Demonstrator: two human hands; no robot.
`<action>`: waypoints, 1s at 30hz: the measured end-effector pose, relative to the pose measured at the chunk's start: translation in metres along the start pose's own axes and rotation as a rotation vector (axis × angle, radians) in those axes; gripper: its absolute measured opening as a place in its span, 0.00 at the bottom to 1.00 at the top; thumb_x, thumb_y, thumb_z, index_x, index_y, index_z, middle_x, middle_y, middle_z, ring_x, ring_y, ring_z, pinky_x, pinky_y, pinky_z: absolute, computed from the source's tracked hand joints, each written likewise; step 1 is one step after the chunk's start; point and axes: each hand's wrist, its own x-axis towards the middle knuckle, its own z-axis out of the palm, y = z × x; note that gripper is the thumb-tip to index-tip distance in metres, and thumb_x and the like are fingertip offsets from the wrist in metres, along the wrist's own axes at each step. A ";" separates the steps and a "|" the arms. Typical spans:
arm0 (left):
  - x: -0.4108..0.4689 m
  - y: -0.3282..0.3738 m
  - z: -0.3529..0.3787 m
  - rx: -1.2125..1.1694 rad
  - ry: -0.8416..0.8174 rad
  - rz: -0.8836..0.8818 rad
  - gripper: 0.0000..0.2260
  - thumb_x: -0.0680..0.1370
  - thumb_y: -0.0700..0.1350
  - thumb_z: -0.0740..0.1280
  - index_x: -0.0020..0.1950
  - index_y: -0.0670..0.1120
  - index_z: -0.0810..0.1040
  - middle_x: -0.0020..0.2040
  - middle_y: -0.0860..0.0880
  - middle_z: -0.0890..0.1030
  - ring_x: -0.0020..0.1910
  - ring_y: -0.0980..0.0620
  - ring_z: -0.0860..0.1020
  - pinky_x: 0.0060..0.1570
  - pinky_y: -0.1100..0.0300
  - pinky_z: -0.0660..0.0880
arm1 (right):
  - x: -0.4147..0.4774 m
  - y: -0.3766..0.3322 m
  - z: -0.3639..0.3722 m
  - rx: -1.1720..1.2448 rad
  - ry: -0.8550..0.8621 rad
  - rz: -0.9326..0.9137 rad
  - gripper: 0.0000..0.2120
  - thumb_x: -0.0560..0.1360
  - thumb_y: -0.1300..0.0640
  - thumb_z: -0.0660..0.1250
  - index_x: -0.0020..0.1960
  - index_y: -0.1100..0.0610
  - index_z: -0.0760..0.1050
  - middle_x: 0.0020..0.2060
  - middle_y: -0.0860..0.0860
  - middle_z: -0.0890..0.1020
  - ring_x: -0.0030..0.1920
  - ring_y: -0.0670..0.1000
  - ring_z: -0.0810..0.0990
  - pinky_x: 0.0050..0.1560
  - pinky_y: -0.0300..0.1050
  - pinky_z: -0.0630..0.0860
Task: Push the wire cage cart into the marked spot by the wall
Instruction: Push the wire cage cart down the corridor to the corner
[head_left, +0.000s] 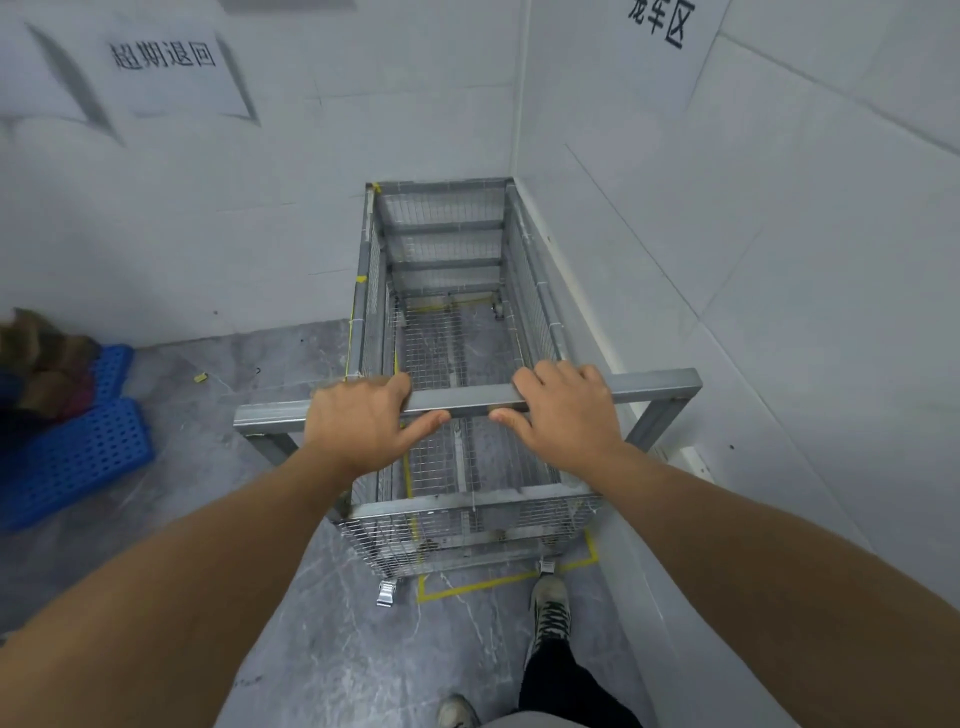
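The wire cage cart (530, 291) is a tall grey metal frame with mesh walls and nothing inside. It stands in the corner, its far end against the back wall and its right side along the right wall. My left hand (363, 421) and my right hand (566, 415) both grip its grey handle bar (654, 382), fingers curled over the top. Yellow floor tape (483, 584) marks a rectangle; its near edge and two corners show just below the cart's near end, and a caster (387, 592) sits left of the tape.
Blue perforated plastic pallets (72, 447) with brown and dark bundles (41, 364) lie on the floor at the left. White panel walls carry paper signs (161, 54). Grey marbled floor runs behind the cart, and my shoes (550, 608) stand near the right wall.
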 end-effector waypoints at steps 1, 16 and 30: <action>0.000 0.001 0.000 -0.005 0.001 -0.004 0.29 0.72 0.76 0.44 0.39 0.52 0.64 0.30 0.54 0.72 0.27 0.53 0.72 0.31 0.57 0.76 | -0.001 0.001 0.001 -0.003 0.009 -0.002 0.26 0.76 0.32 0.52 0.47 0.54 0.72 0.39 0.51 0.77 0.39 0.55 0.75 0.42 0.52 0.69; -0.003 0.000 0.002 -0.041 0.114 0.033 0.26 0.73 0.75 0.48 0.37 0.53 0.63 0.28 0.56 0.68 0.24 0.53 0.70 0.26 0.62 0.63 | -0.002 -0.001 0.006 0.029 0.035 0.028 0.28 0.77 0.31 0.50 0.49 0.54 0.75 0.41 0.51 0.79 0.41 0.55 0.76 0.43 0.52 0.70; -0.001 0.000 -0.001 -0.021 0.003 -0.017 0.29 0.72 0.76 0.43 0.39 0.52 0.66 0.29 0.55 0.71 0.27 0.54 0.72 0.28 0.61 0.70 | -0.002 -0.002 0.004 0.020 0.014 0.033 0.28 0.76 0.31 0.50 0.48 0.54 0.74 0.40 0.50 0.78 0.41 0.54 0.76 0.43 0.52 0.69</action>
